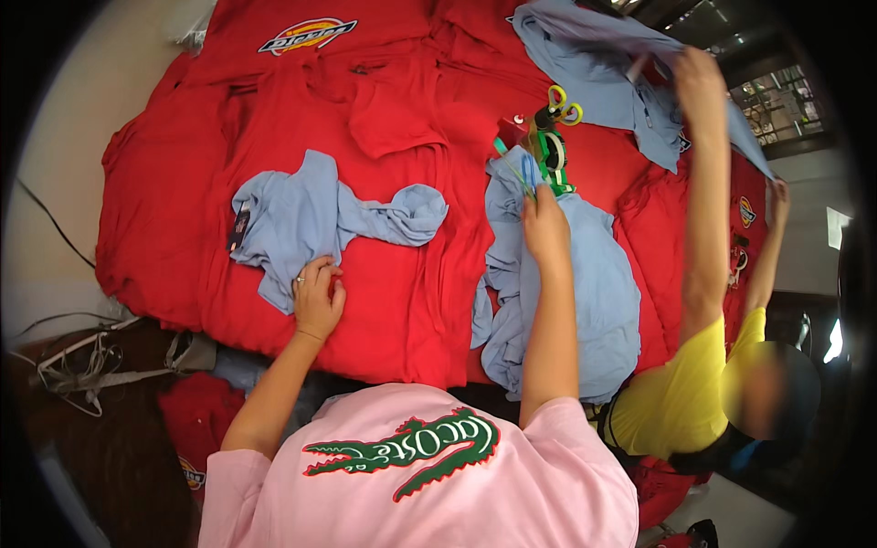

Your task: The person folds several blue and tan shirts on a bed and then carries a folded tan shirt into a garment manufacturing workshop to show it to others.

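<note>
A crumpled light blue garment lies on the red cloth in front of me, with a dark tag at its left side. My left hand rests on the garment's lower edge, fingers slightly bent and thumb apart. Farther right, my right hand is closed on a small, thin blue tool of a kind I cannot make out. Below that hand spreads a larger heap of light blue garments. Just beyond it stand a green tape dispenser and yellow-handled scissors.
Red shirts cover the work surface in thick layers. At the right, a co-worker in a yellow shirt lifts another light blue garment with both hands. Tangled white cables hang at the left.
</note>
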`<state>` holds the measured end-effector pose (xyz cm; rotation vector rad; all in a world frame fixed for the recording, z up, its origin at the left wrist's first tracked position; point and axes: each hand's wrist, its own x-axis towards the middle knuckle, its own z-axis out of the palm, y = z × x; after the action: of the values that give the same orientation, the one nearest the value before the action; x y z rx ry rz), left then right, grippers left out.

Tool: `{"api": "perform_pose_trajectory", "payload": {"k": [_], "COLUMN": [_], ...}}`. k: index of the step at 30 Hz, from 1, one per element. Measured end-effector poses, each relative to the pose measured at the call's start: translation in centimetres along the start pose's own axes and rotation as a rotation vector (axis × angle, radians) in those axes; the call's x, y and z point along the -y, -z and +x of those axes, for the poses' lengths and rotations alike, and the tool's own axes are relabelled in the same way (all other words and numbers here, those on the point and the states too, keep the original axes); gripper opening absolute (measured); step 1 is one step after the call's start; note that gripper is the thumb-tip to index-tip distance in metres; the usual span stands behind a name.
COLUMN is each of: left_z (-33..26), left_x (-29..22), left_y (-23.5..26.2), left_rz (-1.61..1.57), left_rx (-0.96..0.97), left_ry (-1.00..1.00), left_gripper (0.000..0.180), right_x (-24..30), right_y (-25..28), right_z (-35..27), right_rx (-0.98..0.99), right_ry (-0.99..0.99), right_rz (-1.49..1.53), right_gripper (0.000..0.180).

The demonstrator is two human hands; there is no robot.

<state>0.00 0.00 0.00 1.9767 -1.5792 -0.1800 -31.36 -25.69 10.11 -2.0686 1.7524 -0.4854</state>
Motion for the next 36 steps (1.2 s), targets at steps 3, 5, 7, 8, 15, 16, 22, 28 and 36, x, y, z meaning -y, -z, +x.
{"api": "perform_pose_trajectory", "payload": {"k": [3,5,7,8,15,16,22,28,36], "left_z": [3.2,6.2,9.8,11.4,18.0,19.6,34.7,39.6,40.3], "left_x": [-4.1,-10.1,-15.9,-17.9,-19.6,-20.2,-25.9,-30.2,-29.4], "left_y": [-1.3,-2.5,-5.3,-6.0,-7.3,-6.1,-1.5,-6.0,-11.7], "left_rz": [-0.674,-1.021,-1.209,-1.336,-1.224,-1.200,-0.821,-0.452,-0.093], "left_rx": [0.028,0.373,0.431,0.428,0.551,0.411,-0.353,-0.235,0.060], "left_ry": [0.206,0.198,0.205,0.304,0.260,0.221,-0.359,-0.493,-0.417], "left_gripper": [0.011,0.023,0.035,0.035,0.020,0.019,0.025,0.030,0.029], "right_x": [-2.2,-1.1,-0.7,-1.0,-1.1,-1.5,-3.9,-3.9,-7.3], "right_y": [-0.6,1.7,2.9,2.7,0.2,0.0,-1.2,-1.6,-0.1], "right_z": [-3.6,-6.2,-7.9,-9.0,-15.2,-15.9,-22.0,-27.3,-29.3], "right_rx": [0.036,0.124,0.187,0.233,0.198,0.171,0.226,0.319,-0.004], "right_ry": [-0.121,-0.203,-0.203,-0.173,-0.287,-0.299,-0.419,-0.443,-0.455], "right_rz": [-0.029,0.252,0.498,0.608,0.889,0.861,1.078,1.171,1.109], "right_gripper": [0.019,0.017,0.015,0.014,0.011,0.011,0.011,0.017,0.014]}}
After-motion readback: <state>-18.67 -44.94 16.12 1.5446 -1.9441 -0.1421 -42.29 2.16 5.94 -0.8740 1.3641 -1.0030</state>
